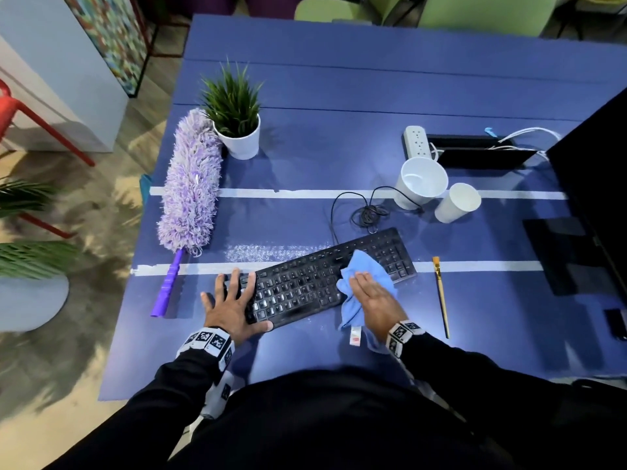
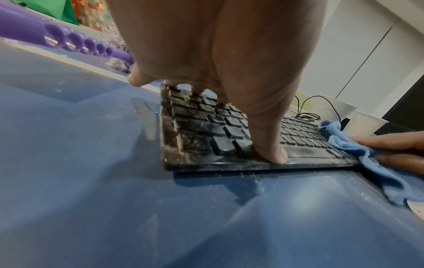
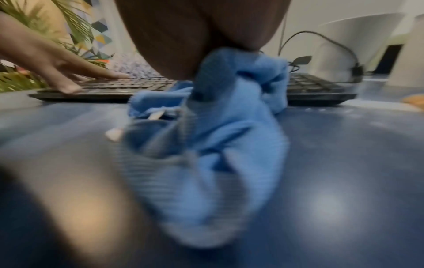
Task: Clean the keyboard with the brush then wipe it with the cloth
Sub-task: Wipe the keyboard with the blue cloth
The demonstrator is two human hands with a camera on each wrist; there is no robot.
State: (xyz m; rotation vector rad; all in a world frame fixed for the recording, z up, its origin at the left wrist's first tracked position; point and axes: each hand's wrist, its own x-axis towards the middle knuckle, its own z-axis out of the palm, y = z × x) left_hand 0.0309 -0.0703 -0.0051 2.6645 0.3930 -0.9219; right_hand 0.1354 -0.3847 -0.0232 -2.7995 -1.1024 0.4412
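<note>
Keyboard [image 1: 325,278]: black, lying at a slant low in the centre of the head view, flat on the blue counter [image 1: 339,106], cable coiled just behind it. Pale dust visible in the left-wrist view on the key tops and end frame, with more scattered on the counter along the front edge.

Left hand [image 1: 234,305]: spread flat, fingers straight, pressing the keyboard's left end; thumb on the front rim.

Right hand [image 1: 376,298]: fingers extended, pressing the blue cloth [image 1: 364,266] onto the right-centre keys. Loose tail of cloth trailing off the front edge onto the counter. Thumb position under the cloth not determinable.

Brush [image 1: 441,295]: yellow handle, lying on the counter at right of frame, apart from the keyboard and untouched. Judged: brushing stage finished, wiping stage in hand.

Recommendations for the wipe:
- Maintain left-hand pressure to stop the keyboard sliding.
- Gather the trailing cloth under the palm, to avoid dragging counter dust back onto the keys.
- Work row by row toward the dusty left end, shifting the bracing hand when reached.
- Keep pressure light and even; risk of snagging a keycap edge otherwise.
- Keep strokes clear of the cable and the two white cups [image 1: 424,183] behind.
</note>
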